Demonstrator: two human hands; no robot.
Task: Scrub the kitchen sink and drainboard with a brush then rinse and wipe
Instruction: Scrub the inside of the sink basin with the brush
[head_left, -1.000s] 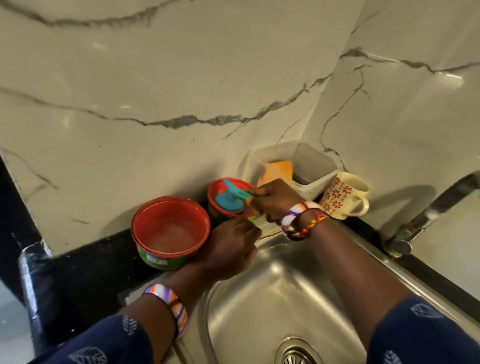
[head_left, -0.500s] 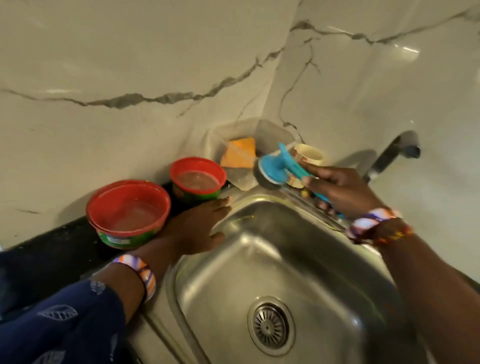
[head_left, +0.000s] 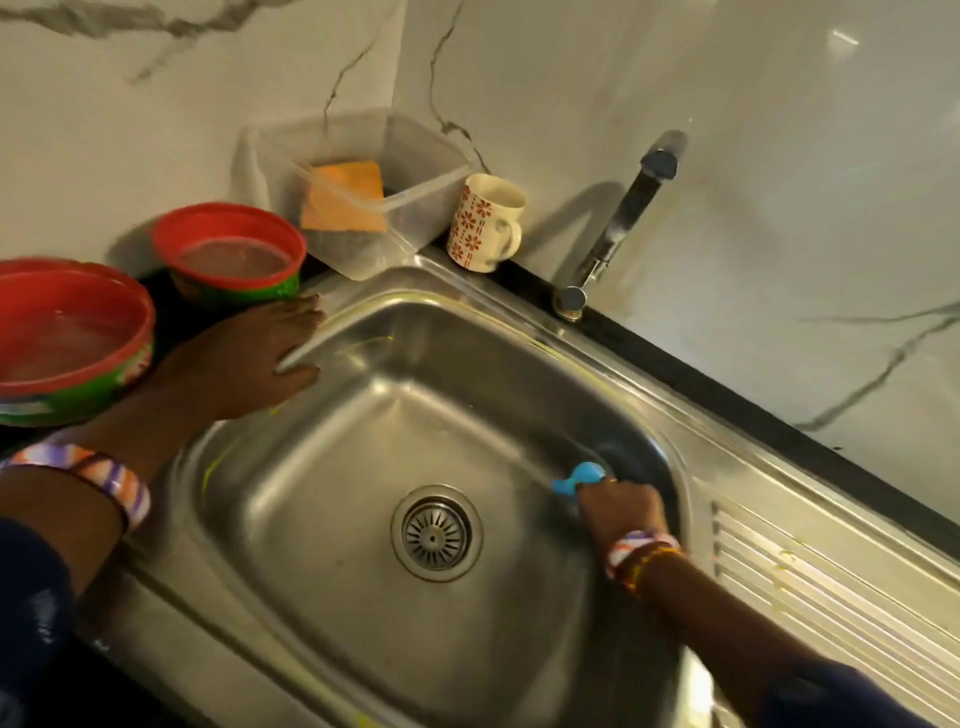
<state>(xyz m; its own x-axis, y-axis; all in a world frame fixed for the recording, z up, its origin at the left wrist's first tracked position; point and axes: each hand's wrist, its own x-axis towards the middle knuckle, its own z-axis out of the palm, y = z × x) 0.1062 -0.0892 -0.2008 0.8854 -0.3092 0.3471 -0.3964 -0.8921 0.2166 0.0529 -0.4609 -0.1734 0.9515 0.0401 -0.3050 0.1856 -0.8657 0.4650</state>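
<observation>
A stainless steel sink (head_left: 363, 431) fills the middle of the view, with a round drain (head_left: 436, 532) in its floor. The ribbed drainboard (head_left: 810, 587) runs off to the right. My right hand (head_left: 621, 512) is down inside the basin against its right wall, shut on a blue brush (head_left: 579, 478); only the blue handle end shows, the bristles are hidden. My left hand (head_left: 244, 358) lies flat with fingers spread on the sink's left rim, holding nothing.
Two red bowls with green sides, one (head_left: 67, 338) at the left edge and one (head_left: 234, 254) behind it, hold liquid. A clear plastic tub (head_left: 415, 192) with an orange sponge (head_left: 345, 197), a patterned mug (head_left: 485, 223) and the tap (head_left: 618, 223) stand along the back.
My right hand carried the blue brush from the small red bowl over the rim and down into the basin's right side. My left hand flattened onto the sink's left rim.
</observation>
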